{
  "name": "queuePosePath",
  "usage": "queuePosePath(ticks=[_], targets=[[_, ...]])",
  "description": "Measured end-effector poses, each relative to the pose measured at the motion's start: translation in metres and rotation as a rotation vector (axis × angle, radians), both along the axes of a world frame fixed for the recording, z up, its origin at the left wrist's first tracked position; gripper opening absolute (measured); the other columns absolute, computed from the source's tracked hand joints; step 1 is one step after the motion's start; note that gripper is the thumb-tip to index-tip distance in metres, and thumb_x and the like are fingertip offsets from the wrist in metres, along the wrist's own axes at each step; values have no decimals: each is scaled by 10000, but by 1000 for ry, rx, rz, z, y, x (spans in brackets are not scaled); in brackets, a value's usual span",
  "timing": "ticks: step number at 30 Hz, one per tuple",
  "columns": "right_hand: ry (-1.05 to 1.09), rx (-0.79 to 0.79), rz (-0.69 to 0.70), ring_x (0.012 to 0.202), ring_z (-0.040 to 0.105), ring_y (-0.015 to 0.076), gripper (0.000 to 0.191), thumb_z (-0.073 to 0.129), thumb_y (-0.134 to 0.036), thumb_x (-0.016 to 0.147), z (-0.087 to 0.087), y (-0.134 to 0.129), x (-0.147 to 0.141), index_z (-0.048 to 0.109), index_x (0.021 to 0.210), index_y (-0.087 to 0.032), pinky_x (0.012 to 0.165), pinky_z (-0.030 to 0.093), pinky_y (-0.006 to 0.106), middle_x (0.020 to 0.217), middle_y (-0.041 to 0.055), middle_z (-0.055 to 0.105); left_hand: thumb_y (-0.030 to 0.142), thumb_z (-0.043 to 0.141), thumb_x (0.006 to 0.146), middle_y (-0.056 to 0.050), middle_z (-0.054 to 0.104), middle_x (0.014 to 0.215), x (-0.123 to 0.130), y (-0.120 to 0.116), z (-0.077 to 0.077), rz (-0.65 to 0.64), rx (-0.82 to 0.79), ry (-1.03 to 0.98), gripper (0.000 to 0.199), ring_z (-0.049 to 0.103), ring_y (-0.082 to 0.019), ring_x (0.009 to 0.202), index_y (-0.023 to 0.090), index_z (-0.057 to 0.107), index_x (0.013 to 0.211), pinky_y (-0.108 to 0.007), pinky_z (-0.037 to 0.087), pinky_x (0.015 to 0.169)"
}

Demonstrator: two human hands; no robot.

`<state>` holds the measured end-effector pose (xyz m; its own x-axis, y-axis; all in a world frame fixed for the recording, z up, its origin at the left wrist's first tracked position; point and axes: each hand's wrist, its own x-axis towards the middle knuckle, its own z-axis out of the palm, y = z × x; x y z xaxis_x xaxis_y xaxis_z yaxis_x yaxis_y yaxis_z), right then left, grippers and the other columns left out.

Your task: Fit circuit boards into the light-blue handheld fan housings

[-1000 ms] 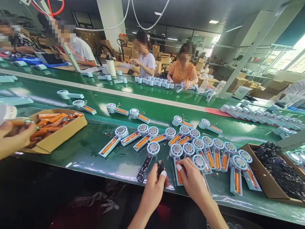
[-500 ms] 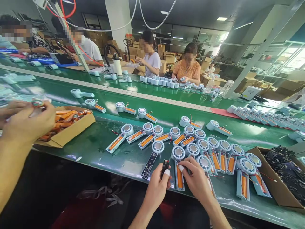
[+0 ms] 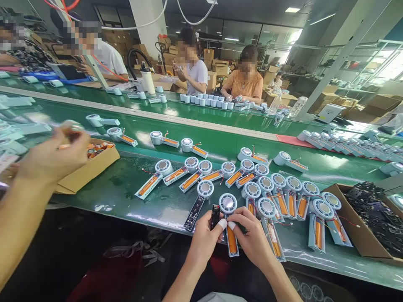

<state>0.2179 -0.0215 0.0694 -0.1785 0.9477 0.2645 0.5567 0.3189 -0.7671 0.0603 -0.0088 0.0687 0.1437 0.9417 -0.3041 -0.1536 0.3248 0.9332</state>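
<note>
My left hand (image 3: pixel 203 240) grips a small black circuit board (image 3: pixel 215 215), held upright between thumb and fingers. Its thumb tip has a white covering. Close against it, my right hand (image 3: pixel 253 235) is pinched at the top of a handheld fan's open handle; whatever sits between its fingertips is too small to make out. That pale blue fan (image 3: pixel 228 203) lies face up just beyond both hands, an orange battery (image 3: pixel 232 242) in its handle. Left of it rests another fan (image 3: pixel 205 188) whose handle carries a black circuit board (image 3: pixel 194 213).
Several battery-fitted fans (image 3: pixel 265 207) crowd the green table to the right. A carton of black circuit boards (image 3: pixel 362 235) stands at far right. On the left, a co-worker's hand (image 3: pixel 53 155) is over a carton of orange batteries (image 3: pixel 91 170). More fans line the conveyor (image 3: pixel 141 126).
My hands have come together over the fan's handle, the left still gripping the circuit board. The co-worker's hand has shifted right over the battery carton. The view has shifted slightly.
</note>
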Motion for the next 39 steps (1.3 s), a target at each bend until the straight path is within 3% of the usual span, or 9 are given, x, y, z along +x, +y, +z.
queuePosePath(ticks=[5, 9, 14, 21, 27, 39], targets=[[-37, -2, 8, 918, 639, 195, 143, 519, -181, 974, 3, -1, 1, 647, 1011, -231, 804, 533, 309, 1003, 53, 628, 328, 679, 768, 107, 450, 530, 1, 2, 0, 15, -21, -67, 206, 387, -79, 497, 193, 545, 845, -198, 350, 504], [-143, 100, 36, 965, 637, 213, 209, 499, -182, 994, 0, -2, -1, 636, 1141, -239, 840, 542, 349, 1059, 76, 646, 344, 646, 766, 108, 430, 509, -1, 3, -1, 31, -46, -87, 194, 381, -83, 484, 201, 528, 823, -198, 332, 492], [-221, 248, 48, 849, 628, 209, 197, 477, -166, 1011, -2, 0, -9, 662, 1054, -218, 750, 534, 347, 976, 77, 689, 363, 637, 769, 100, 429, 504, -4, 0, 6, 20, -52, -52, 193, 405, -95, 486, 208, 530, 809, -202, 353, 504], [-186, 215, 5, 797, 601, 201, 169, 481, -152, 979, 4, 2, -13, 636, 954, -214, 715, 513, 327, 890, 57, 671, 444, 549, 877, -8, 636, 739, -20, -8, 10, 22, 92, 205, 241, 508, -141, 549, 208, 589, 843, -257, 403, 536], [-187, 185, -12, 827, 581, 215, 164, 481, -155, 987, 2, 0, -18, 630, 963, -217, 736, 503, 343, 898, 61, 642, 337, 519, 913, -33, 637, 674, -24, -18, 4, -63, 272, 439, 218, 535, -197, 607, 230, 618, 751, -286, 366, 594], [-293, 229, -41, 806, 576, 218, 173, 471, -136, 988, 4, -2, -22, 625, 964, -211, 712, 484, 335, 893, 63, 624, 200, 437, 928, -67, 675, 759, -23, -22, -6, -134, 438, 641, 202, 622, -246, 690, 239, 619, 849, -302, 392, 647]])
